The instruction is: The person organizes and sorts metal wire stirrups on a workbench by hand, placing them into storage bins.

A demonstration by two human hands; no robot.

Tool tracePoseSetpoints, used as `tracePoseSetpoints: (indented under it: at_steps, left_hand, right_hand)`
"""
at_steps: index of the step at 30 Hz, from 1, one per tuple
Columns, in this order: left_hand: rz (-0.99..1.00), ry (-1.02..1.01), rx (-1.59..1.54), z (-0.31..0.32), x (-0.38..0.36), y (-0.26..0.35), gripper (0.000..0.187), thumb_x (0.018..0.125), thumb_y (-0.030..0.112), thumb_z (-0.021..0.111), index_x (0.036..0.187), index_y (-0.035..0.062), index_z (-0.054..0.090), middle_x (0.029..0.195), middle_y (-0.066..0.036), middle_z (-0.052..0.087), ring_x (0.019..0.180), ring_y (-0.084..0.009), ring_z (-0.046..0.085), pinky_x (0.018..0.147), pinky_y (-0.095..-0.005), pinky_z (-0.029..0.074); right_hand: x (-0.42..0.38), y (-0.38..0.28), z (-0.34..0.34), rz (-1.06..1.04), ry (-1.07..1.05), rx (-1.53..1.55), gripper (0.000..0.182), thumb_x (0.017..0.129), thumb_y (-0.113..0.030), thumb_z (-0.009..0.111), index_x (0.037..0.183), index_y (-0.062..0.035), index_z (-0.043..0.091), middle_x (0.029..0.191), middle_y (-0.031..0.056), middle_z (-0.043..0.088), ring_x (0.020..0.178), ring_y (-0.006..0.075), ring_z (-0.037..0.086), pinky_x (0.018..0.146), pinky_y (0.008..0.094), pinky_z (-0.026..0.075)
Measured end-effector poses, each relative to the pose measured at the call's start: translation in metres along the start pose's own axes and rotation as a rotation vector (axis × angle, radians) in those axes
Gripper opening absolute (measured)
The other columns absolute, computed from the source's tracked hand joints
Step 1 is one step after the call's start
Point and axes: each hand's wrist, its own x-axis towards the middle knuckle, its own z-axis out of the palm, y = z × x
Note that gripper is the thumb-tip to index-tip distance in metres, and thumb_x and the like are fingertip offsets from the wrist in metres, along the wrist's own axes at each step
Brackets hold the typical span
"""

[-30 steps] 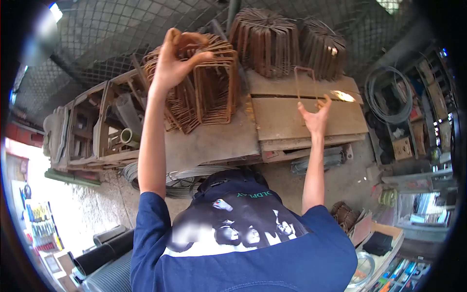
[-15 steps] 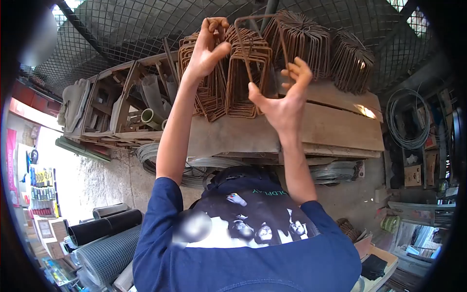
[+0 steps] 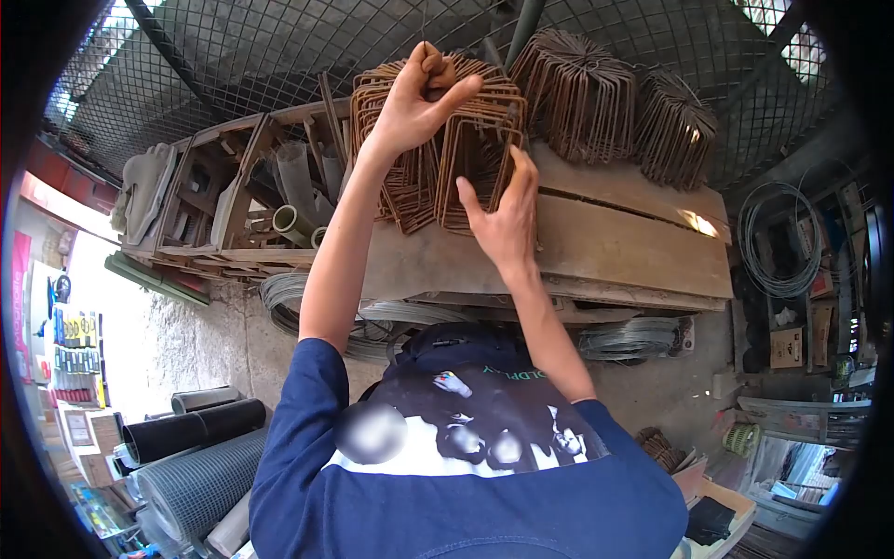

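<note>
Rusty rectangular steel stirrups [image 3: 458, 154] form a bunch in front of me, standing against the plank surface. My left hand [image 3: 419, 107] is closed at the top of the bunch, its fingertips pinching a thin wire [image 3: 425, 23] that runs upward. What lies inside the curled fingers is partly hidden. Lower and to the right, my right hand [image 3: 503, 210] has its thumb and fingers apart, with the fingers against the right side of the stirrups. Two more bundles of darker stirrups, one larger [image 3: 577, 98] and one smaller [image 3: 675, 130], are to the right.
Behind the bundles rises a wire mesh [image 3: 279, 51]. A wooden shelf [image 3: 219, 191] with pipes stands at left, and planks [image 3: 643, 233] lie under the stirrups. Coiled wire [image 3: 633, 337] sits below; another coil [image 3: 780, 233] hangs right. Mesh rolls [image 3: 209, 484] lie lower left.
A single stirrup, held up to the right by my right hand earlier, is now against the bunch. My right hand has moved left and down; my left hand has shifted slightly right.
</note>
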Motion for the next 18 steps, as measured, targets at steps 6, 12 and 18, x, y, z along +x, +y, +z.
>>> tracePoseSetpoints:
  at_steps: [6, 12, 18]
  left_hand:
    - [-0.038, 0.078, -0.102, 0.007, 0.0, 0.001, 0.033, 0.099, 0.03, 0.044, 0.077, 0.0107, 0.027, 0.068, 0.005, 0.024, 0.06, -0.0053, 0.023, 0.054, -0.0206, 0.023]
    - [-0.123, 0.409, -0.44, -0.004, -0.021, 0.007, 0.057, 0.094, 0.06, 0.029, 0.061, 0.0148, 0.023, 0.052, 0.006, 0.015, 0.046, -0.0074, 0.013, 0.043, -0.0268, 0.013]
    - [-0.096, 0.505, -0.379, -0.011, -0.018, 0.022, 0.059, 0.095, 0.057, 0.033, 0.057, 0.0148, 0.022, 0.048, 0.005, 0.017, 0.041, -0.0072, 0.016, 0.04, -0.0265, 0.014]
  right_hand:
    - [0.056, -0.005, 0.011, -0.299, 0.02, 0.202, 0.026, 0.089, -0.008, 0.056, 0.113, 0.0034, 0.053, 0.113, 0.0187, 0.056, 0.109, 0.0345, 0.054, 0.092, 0.0397, 0.043]
    - [0.064, -0.008, 0.031, -0.495, -0.268, 0.362, 0.015, 0.079, 0.006, 0.056, 0.094, 0.0018, 0.054, 0.09, 0.0167, 0.058, 0.097, 0.0342, 0.058, 0.079, 0.0388, 0.048]
    - [0.125, -0.031, 0.044, -0.402, -0.174, 0.62, 0.006, 0.085, 0.001, 0.055, 0.088, 0.0053, 0.059, 0.077, 0.0171, 0.064, 0.068, 0.0229, 0.065, 0.06, 0.0319, 0.049]
